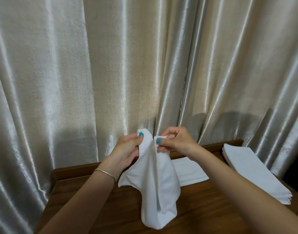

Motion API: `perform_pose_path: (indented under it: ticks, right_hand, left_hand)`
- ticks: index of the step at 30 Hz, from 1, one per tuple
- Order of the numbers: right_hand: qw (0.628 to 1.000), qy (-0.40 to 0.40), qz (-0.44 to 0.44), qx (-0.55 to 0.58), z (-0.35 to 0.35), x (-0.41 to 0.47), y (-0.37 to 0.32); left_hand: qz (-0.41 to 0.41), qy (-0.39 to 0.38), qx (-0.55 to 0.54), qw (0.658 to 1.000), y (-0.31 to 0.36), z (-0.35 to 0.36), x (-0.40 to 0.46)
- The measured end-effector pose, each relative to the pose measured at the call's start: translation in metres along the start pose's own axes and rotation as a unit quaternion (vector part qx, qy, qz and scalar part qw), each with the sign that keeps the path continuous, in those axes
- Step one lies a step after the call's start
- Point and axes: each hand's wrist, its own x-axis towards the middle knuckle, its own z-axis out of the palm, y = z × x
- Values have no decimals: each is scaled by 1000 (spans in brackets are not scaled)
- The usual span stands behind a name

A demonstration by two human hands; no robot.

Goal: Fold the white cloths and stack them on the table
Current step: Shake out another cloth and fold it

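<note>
Head view. Wooden counter nearest. Above it, one white cloth hangs unfolded, its lower end sagging to about the counter top; contact unclear. Left hand pinches one top corner between thumb and fingers; right hand pinches the other, the two corners nearly together. Behind it, a folded cloth lies flat. Further right, a stack of flat cloths, folded or not unclear, overhangs the counter edge. Satin curtain beyond. Judgement: task partly done; this cloth still to fold and stack.
</note>
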Motion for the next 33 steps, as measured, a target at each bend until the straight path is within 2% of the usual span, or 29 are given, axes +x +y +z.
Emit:
perform_pose_path:
  ticks: [3, 6, 10, 16, 23, 27, 29, 33]
  right_hand:
    - [995, 54, -59, -54, 6, 2, 4]
    - [992, 53, -76, -91, 8, 1, 3]
    - [991, 36, -84, -94, 13, -1, 1]
    - [989, 74, -95, -81, 25, -1, 4]
    - [984, 121, -116, -54, 39, -3, 11]
    - [984, 121, -114, -60, 43, 1, 13]
    - [984, 121, -108, -76, 44, 3, 14]
    - [980, 114, -113, -119, 49, 6, 16]
  left_hand:
    - [9, -10, 11, 1000, -3, -1, -4]
    - [26, -27, 15, 999, -6, 0, -11]
    - [66, -56, 16, 996, -16, 8, -22]
    - [106, -102, 12, 989, -27, 11, -33]
    - [107, -98, 53, 988, -28, 4, -33]
    - [98, -113, 8, 989, -26, 2, -34]
    - [100, -101, 17, 990, -24, 0, -35]
    - [123, -20, 104, 987, -25, -3, -29]
